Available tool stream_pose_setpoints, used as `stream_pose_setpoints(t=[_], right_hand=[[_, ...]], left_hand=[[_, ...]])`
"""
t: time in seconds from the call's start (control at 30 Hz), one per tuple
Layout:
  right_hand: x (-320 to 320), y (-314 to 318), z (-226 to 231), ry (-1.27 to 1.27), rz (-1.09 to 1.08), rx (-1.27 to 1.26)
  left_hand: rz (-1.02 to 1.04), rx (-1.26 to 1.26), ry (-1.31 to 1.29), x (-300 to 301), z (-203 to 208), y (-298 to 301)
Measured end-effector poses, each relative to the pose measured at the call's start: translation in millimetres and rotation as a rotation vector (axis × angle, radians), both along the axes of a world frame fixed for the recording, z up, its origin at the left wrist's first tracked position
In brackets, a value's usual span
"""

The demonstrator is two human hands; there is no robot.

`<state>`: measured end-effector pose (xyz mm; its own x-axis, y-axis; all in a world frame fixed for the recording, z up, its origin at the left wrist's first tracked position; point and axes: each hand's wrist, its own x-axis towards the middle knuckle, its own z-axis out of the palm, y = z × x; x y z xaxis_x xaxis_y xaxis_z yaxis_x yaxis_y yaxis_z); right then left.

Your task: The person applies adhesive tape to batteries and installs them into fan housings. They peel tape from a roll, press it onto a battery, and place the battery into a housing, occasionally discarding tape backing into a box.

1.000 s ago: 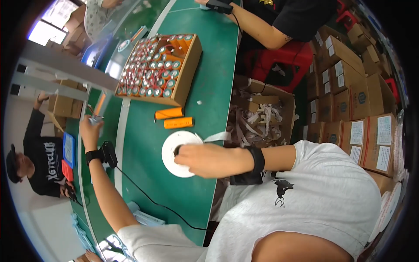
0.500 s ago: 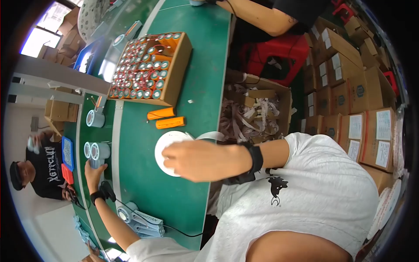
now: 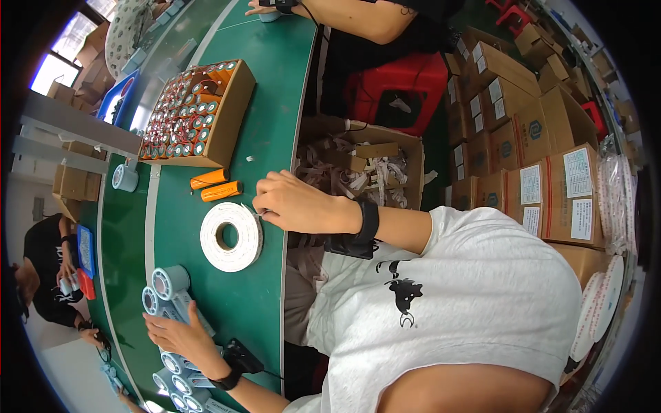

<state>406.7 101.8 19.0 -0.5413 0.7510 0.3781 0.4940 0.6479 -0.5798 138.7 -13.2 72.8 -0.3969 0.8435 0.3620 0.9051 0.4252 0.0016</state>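
Observation:
A white tape roll lies flat on the green table, its round core hole showing. My right hand is at its far right edge, fingers curled and pinched on the loose tape end. My left hand rests over light blue handheld fans, thumb and fingers apart. Two of the fans, an upper one and a smaller-looking one, lie just beyond that hand. More fans are piled below it. Two orange battery cells lie beside the roll.
A cardboard box of wired orange cells stands farther along the table. Right of the table edge is a carton of tape scraps, with a red stool behind. A co-worker's arm reaches in at the top; another person works at left.
My left hand has come back from the table's far side, and two fans now lie nearer. My right hand has moved off the roll's top to its edge, uncovering it. The view has shifted.

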Motion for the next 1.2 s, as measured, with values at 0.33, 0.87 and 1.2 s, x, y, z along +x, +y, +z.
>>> stream_pose_setpoints(t=[0.33, 0.87, 1.2], right_hand=[[13, -28, 36, 0.371, 0.184, 0.066], [160, 82, 28, 0.138, -0.198, 0.466], [217, 83, -196, -0.947, 0.126, -0.614]], left_hand=[[-0.674, 0.026, -0.14, 60, -29, 35], [-0.26, 0.632, 0.188, -41, 38, -69], [-0.295, 0.373, 0.227, -38, -43, -95]])
